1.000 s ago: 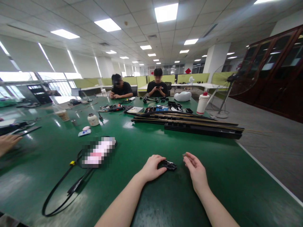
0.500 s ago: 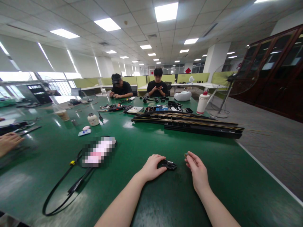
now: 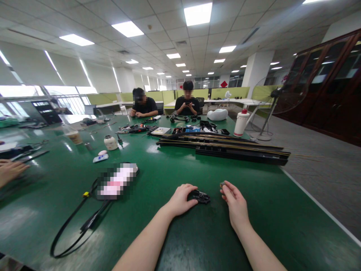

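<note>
Thumb and fingers of my left hand (image 3: 182, 199) close around the left end of a small black part (image 3: 202, 197) with metal bits on top, low over the green table (image 3: 158, 241). Its left end is hidden by the hand. To the right, my right hand (image 3: 234, 203) pinches a tiny greyish piece (image 3: 222, 184) between thumb and forefinger, apart from the black part. The piece is too small to name.
Long black rails (image 3: 242, 155) with thin brass-coloured rods lie across the table beyond my hands. A phone with a blurred screen (image 3: 120, 182) and a black cable (image 3: 53, 241) lie left. Another person's hand (image 3: 12, 171) is at the far left. A white bottle (image 3: 240, 123) stands right.
My hands stay almost still, each keeping its hold. The small piece in my right fingers looks slightly turned.
</note>
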`<state>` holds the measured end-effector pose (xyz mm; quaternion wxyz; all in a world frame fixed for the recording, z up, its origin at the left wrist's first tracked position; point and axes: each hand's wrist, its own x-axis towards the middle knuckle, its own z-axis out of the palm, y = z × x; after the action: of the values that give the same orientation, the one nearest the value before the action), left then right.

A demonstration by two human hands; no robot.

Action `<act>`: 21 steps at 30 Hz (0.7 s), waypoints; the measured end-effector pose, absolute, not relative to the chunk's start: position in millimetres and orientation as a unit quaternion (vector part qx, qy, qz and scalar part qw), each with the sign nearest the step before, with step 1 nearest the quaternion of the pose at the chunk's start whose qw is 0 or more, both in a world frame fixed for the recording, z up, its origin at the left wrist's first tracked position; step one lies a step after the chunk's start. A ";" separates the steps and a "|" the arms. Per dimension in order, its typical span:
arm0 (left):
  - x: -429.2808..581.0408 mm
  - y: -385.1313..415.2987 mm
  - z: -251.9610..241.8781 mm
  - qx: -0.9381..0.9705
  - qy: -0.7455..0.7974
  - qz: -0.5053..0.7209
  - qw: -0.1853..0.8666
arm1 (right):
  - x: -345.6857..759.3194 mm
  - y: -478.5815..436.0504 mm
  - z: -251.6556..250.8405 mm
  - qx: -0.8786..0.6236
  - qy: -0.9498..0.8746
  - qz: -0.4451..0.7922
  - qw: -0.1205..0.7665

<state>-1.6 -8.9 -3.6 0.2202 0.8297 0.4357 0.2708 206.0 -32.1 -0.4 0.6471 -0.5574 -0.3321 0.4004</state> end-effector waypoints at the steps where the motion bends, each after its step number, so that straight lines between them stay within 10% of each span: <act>1: -1.7 -9.0 -3.5 0.829 0.436 0.271 0.221 | 206.1 -32.1 -0.3 -0.556 -0.328 0.404 0.648; 21: 0.2 -8.5 -2.5 0.832 0.436 0.268 0.216 | 200.9 -32.4 4.1 -0.527 -0.370 0.410 0.646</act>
<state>0.2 -8.5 -2.5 0.2156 0.8316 0.4363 0.2676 200.9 -32.4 4.1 0.6455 -0.5274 -0.3703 0.4099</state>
